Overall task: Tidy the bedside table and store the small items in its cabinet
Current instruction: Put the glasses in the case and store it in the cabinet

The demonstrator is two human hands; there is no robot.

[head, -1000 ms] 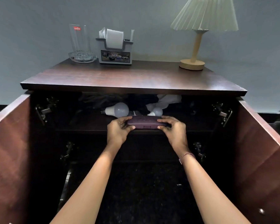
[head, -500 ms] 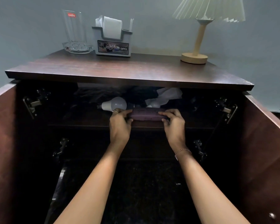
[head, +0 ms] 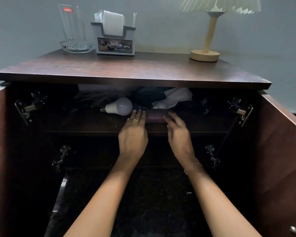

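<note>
While the cabinet doors [head: 284, 151] stand open, the left hand [head: 132, 139] and right hand [head: 179, 137] lie with fingers straight, touching the purple case [head: 155, 115] without gripping it. The case rests on the upper shelf [head: 92, 124], near a light bulb [head: 120, 106]. Step in hand: stowing the case. The next move likely calls for withdrawing both hands, then checking the tabletop [head: 143, 69] for further small items.

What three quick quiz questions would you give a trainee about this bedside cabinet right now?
1. True or false: the purple case lies on the cabinet's upper shelf.
2. What lies just left of the case? A) light bulb B) phone C) book
3. Fill in: on the tabletop, the item farthest right is the ___.
Key: 1 true; 2 A; 3 lamp.
</note>
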